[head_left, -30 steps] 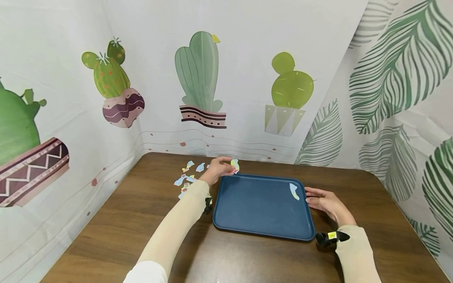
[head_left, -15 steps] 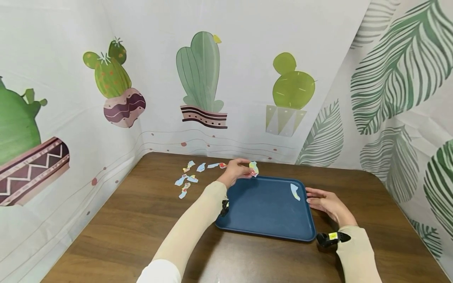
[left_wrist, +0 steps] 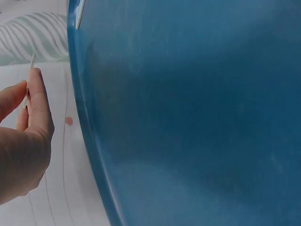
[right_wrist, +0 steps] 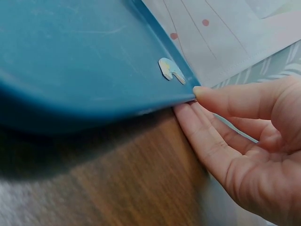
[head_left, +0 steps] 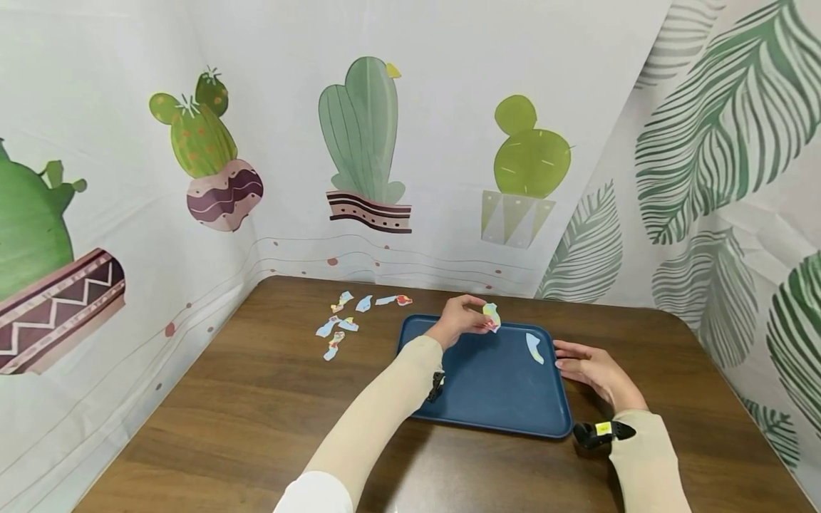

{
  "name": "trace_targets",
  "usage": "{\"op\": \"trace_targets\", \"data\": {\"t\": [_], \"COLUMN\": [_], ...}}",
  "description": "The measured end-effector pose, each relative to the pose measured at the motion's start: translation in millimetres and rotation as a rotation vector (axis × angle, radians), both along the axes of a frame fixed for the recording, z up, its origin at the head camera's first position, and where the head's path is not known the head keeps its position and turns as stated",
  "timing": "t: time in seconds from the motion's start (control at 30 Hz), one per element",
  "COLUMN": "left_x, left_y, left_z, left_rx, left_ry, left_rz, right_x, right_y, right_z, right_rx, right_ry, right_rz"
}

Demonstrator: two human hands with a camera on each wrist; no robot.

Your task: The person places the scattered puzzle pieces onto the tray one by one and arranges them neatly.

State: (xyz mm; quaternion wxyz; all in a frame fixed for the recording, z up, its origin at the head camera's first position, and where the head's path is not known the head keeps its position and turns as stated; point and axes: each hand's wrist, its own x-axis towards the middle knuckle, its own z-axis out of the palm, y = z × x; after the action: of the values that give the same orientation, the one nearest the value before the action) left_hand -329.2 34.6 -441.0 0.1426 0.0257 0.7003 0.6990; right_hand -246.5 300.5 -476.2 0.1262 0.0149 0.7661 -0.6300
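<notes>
My left hand (head_left: pixel 460 319) is raised over the far side of a blue tray (head_left: pixel 497 388). Between thumb and fingers it pinches a small jigsaw puzzle piece (head_left: pixel 492 312), printed yellow-green, light blue and red. From the left wrist view the piece shows edge-on, a thin pale line (left_wrist: pixel 33 59). Another puzzle piece (right_wrist: pixel 170 69), pale blue with a bit of yellow, lies flat inside the tray near its far right corner. At the tray's right rim, my right hand (right_wrist: pixel 249 141) holds the edge, thumb at the top of the rim and fingers lower against it.
Several loose puzzle pieces (head_left: pixel 334 345) lie scattered on the brown wooden table (head_left: pixel 256 399) left of the tray; one (head_left: pixel 403 301) is red. A white cloth (head_left: pixel 442 142) with printed cacti and leaves hangs behind the table.
My left hand has carried the pinched puzzle piece rightward, from the tray's far left corner to over its far side. The right hand and tray stay in place.
</notes>
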Motion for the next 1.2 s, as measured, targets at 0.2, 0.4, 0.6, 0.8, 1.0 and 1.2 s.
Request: {"op": "trace_targets", "data": {"t": [0.2, 0.4, 0.6, 0.8, 1.0, 1.2], "left_x": [3.9, 9.0, 12.2, 14.7, 15.8, 20.8], "left_y": [16.2, 28.6, 37.2, 43.8, 48.5, 50.4], "left_z": [-5.2, -11.1, -16.0, -19.2, -20.9, -17.7], "left_rx": [-0.018, -0.035, -0.063, -0.112, -0.104, -0.124], "left_ry": [-0.010, -0.029, -0.035, -0.060, -0.096, -0.104], "left_rz": [-0.006, -0.017, -0.015, 0.023, 0.032, 0.028], "right_x": [-1.2, -1.5, -1.7, -1.3, -0.9, -2.3], "right_y": [1.6, 0.6, 0.9, 2.1, 2.6, 1.9], "right_z": [-1.4, -0.8, -0.5, -1.3, -1.1, -0.3], "right_rx": [-0.015, -0.003, -0.066, -0.089, -0.078, -0.061], "right_ry": [0.006, -0.015, 0.003, 0.009, -0.003, 0.004], "right_rz": [0.009, 0.002, 0.008, 0.008, 0.008, 0.013]}}
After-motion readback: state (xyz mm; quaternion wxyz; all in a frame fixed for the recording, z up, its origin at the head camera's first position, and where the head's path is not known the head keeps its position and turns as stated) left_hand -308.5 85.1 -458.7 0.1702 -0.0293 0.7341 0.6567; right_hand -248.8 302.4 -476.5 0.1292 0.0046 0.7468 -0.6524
